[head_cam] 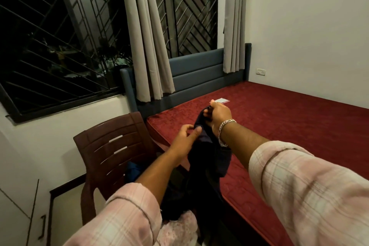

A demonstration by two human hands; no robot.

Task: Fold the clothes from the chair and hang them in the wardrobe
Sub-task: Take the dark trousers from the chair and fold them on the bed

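Centrally, a bed (299, 126) with a dark red quilted cover fills the right half of the view and serves as the landmark for all positions below. Behind the bed's head end stands a blue-grey padded headboard (195, 74), and above that a barred window (60, 36), dark outside, with two grey curtains (147, 46) hanging over the headboard's top edge. Left of the bed, just beside its near corner, stands a brown plastic chair (111, 146) with a slatted back; a blue garment (132, 170) lies on its seat, largely hidden by the left forearm. Over the bed's left edge hangs a dark navy garment (205, 166), its upper end raised above the cover and its lower part trailing down between the bed and the chair. The right hand (218, 115), a silver chain bracelet (224, 128) at its wrist, has its fingers curled round the garment's top edge, above the bed's cover. The left hand (186, 138), lower and toward the chair side, has its thumb against the cloth and its fingers loosely spread, closed on nothing. Both forearms emerge from pink plaid sleeves (309, 195). A small white paper (221, 100) lies on the cover near the headboard. A wall socket (261, 71) sits right of the headboard.
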